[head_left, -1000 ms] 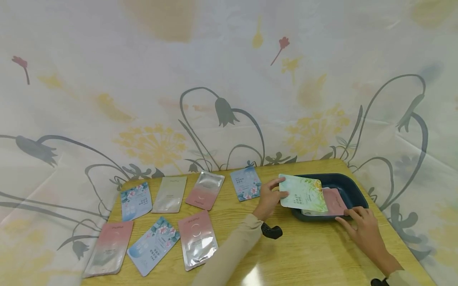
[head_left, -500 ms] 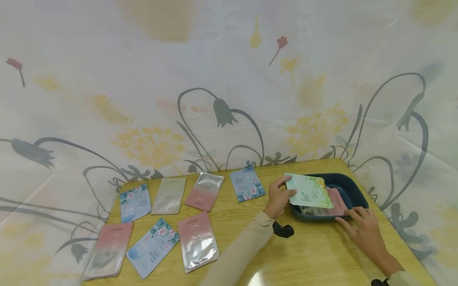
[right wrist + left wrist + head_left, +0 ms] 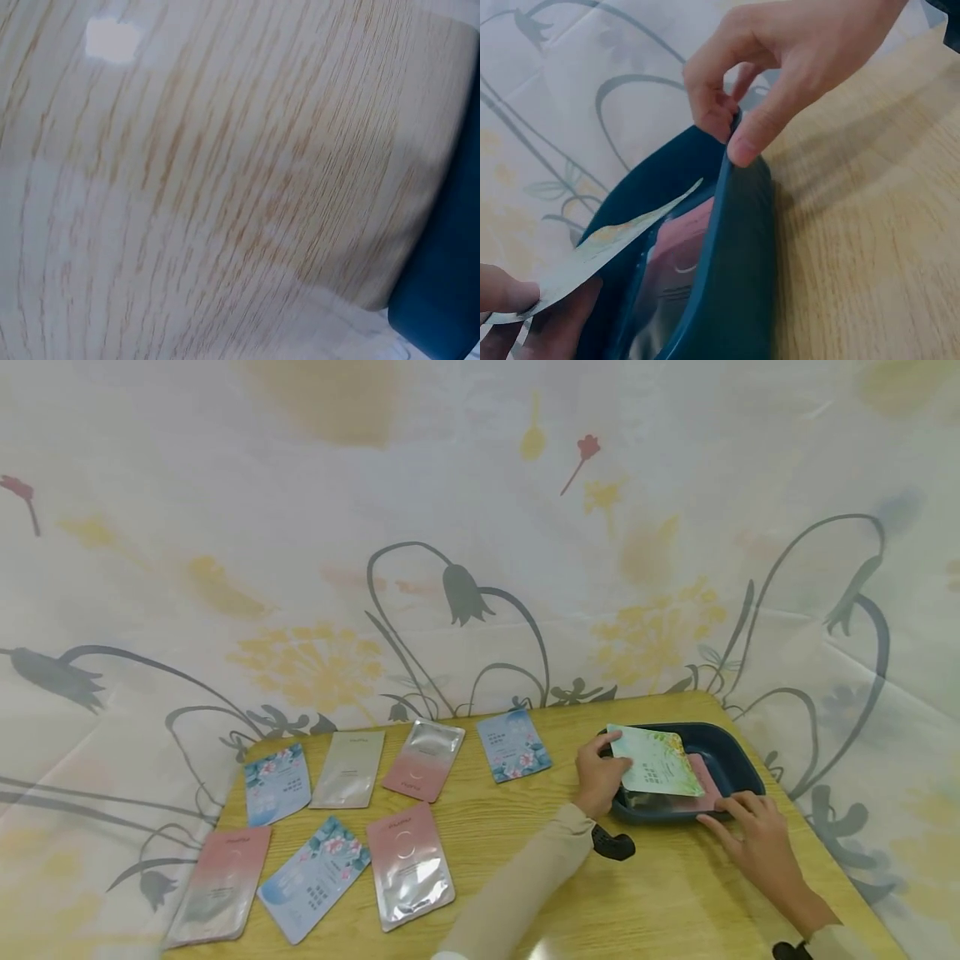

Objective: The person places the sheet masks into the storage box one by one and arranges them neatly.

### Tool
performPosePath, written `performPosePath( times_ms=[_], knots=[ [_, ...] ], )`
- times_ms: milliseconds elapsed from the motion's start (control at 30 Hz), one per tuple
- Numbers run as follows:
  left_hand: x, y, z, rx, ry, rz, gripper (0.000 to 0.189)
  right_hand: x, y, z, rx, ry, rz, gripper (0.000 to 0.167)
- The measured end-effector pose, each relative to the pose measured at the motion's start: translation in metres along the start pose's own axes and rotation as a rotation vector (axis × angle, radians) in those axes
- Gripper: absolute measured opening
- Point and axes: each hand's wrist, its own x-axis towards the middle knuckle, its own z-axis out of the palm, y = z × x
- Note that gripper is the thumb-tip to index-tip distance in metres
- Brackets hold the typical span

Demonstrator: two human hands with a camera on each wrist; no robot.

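Note:
My left hand (image 3: 598, 779) pinches the left end of a pale green sachet (image 3: 660, 762) printed with yellow flowers and leaves. In the left wrist view the green sachet (image 3: 592, 259) slants over the dark blue tray (image 3: 742, 247), its far end down inside the walls. Below it in the tray lies a pink and silver sachet (image 3: 702, 781), partly covered. My right hand (image 3: 761, 835) grips the tray's near rim, thumb outside and fingers over the edge, plain in the left wrist view. The right wrist view shows just the tray's wall (image 3: 442, 262) and the table.
Several flat sachets lie on the wooden table (image 3: 570, 910) to the left: pink and silver ones (image 3: 410, 866), blue floral ones (image 3: 315, 878) and a beige one (image 3: 348, 770). A patterned cloth (image 3: 480, 527) hangs behind the table.
My left hand has moved right with the green sachet, bringing it farther over the tray. My right hand keeps its hold on the rim.

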Motion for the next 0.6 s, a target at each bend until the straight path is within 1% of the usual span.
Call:
performPosePath(
  times_ms=[100,267,367,433,533,600],
  knots=[
    [-0.001,-0.001,0.004,0.019,0.007,-0.014,0.045,0.001,-0.001,0.000,0.000,-0.006,0.005,0.031],
    [0.000,-0.001,0.009,0.004,-0.017,-0.041,0.046,0.001,-0.003,0.000,0.009,-0.004,0.005,0.029],
    [0.000,-0.002,0.010,0.034,-0.033,-0.048,0.047,0.002,-0.003,0.000,0.017,-0.002,0.001,0.031],
    [0.000,-0.003,0.011,0.109,-0.040,-0.038,0.048,0.001,-0.003,0.000,0.021,-0.003,0.004,0.037],
    [0.000,-0.006,0.014,0.294,-0.044,-0.017,0.047,0.001,-0.003,-0.001,0.026,-0.003,0.006,0.045],
    [0.000,-0.008,0.017,0.398,-0.040,0.002,0.044,0.001,-0.002,-0.001,0.024,-0.002,0.005,0.046]
  ],
)
